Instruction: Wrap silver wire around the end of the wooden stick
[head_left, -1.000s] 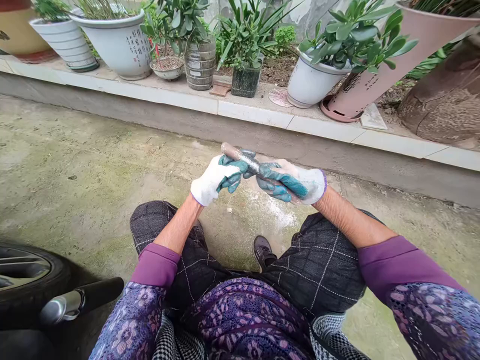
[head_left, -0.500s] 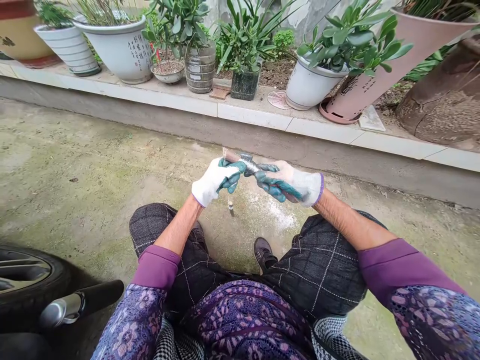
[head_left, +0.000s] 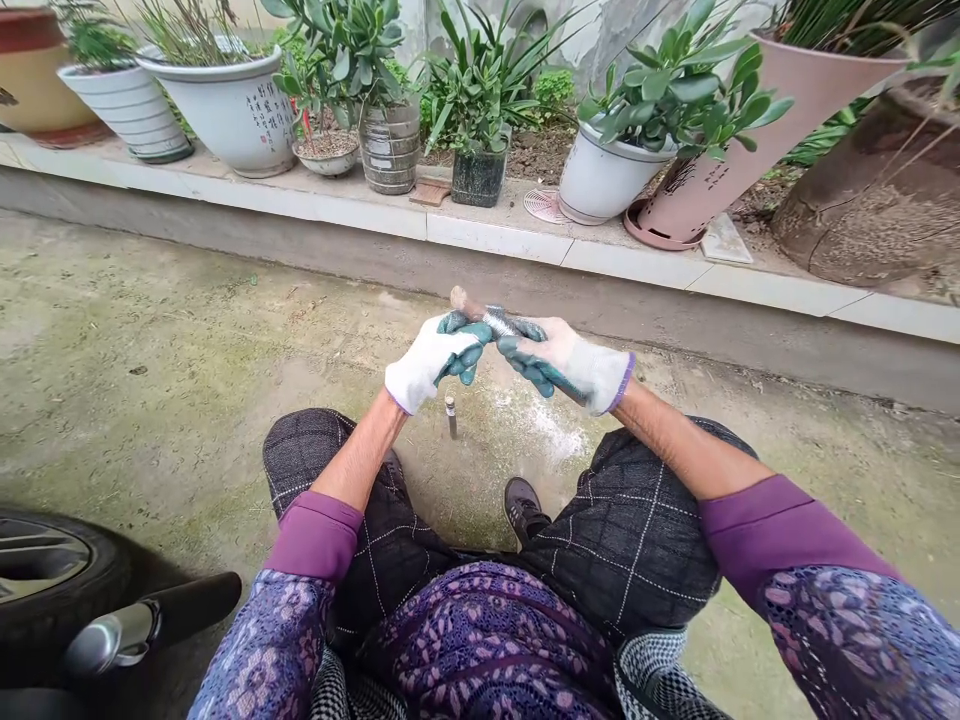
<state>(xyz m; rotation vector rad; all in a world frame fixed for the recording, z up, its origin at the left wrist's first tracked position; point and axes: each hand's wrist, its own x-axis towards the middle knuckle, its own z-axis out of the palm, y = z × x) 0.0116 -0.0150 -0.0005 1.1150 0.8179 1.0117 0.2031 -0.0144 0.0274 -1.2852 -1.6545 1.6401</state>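
Observation:
Both of my hands wear white gloves with green palms and meet in front of my knees. My left hand point(head_left: 435, 358) is curled around the upper part of a rusty brown rod point(head_left: 459, 299) with a shiny threaded metal section point(head_left: 501, 323). My right hand point(head_left: 566, 363) is closed around the rod's lower part. The rod slants from upper left to lower right, and only its top end and the threaded middle show between the gloves. A small dark cylindrical piece point(head_left: 451, 413) appears just below my left hand, above the concrete ground point(head_left: 150, 340).
A raised tiled ledge point(head_left: 495, 238) runs across the back with several potted plants, among them a large white pot point(head_left: 236, 105) and a pink pot point(head_left: 731, 150). A tyre point(head_left: 52, 575) and a chrome-and-black handle point(head_left: 142, 625) sit at lower left. White powder point(head_left: 555, 430) marks the ground.
My right hand has slid up the rod toward my left hand. A small dark piece has come off under my left hand and dropped lower. The view has shifted slightly.

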